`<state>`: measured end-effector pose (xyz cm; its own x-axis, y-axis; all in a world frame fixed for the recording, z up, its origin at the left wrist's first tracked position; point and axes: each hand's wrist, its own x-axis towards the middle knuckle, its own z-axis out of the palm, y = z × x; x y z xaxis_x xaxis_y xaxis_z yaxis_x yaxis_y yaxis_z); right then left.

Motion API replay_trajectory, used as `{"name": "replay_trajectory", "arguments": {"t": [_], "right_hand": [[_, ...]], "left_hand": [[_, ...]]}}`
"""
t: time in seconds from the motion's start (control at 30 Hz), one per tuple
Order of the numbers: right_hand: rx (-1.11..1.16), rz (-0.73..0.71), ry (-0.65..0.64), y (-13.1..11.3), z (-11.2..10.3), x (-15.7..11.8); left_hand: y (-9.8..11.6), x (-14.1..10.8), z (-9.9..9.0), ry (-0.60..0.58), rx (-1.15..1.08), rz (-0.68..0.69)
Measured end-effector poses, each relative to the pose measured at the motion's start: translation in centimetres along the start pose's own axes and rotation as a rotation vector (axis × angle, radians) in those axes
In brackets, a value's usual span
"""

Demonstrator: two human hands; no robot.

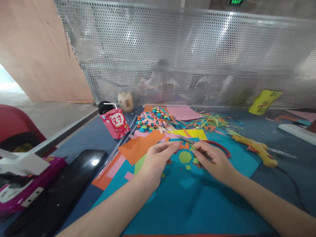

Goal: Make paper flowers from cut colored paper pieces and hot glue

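Observation:
My left hand (158, 159) is closed in a pinch, its fingertips at a small pointed orange paper piece (187, 145). My right hand (213, 159) pinches a small light-green paper piece (193, 149) between thumb and fingers. Between the hands is a light-green paper disc (185, 157) with a scalloped edge, over a large blue paper sheet (172, 210). A tiny green scrap (188, 167) lies just below the disc. Behind my right hand lie scissors with red handles (225, 151), their blades pointing left and partly hidden.
Fringed multicoloured paper pieces (155, 119) and thin paper strips (214, 121) are heaped behind. A yellow glue gun (258, 150) lies right, its cord trailing forward. A red drink carton (115, 123), a black phone (56, 191) and a purple power strip (32, 187) are left. A perforated metal screen (172, 39) borders the back.

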<state>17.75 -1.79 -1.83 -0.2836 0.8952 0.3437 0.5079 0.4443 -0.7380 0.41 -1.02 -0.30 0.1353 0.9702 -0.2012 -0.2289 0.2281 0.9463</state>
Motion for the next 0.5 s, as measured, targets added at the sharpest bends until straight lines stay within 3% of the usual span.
{"name": "replay_trajectory", "arguments": {"t": [0.5], "right_hand": [[0.009, 0.015, 0.005, -0.12, 0.01, 0.00]], "left_hand": [[0.40, -0.14, 0.37, -0.003, 0.034, 0.145]]}}
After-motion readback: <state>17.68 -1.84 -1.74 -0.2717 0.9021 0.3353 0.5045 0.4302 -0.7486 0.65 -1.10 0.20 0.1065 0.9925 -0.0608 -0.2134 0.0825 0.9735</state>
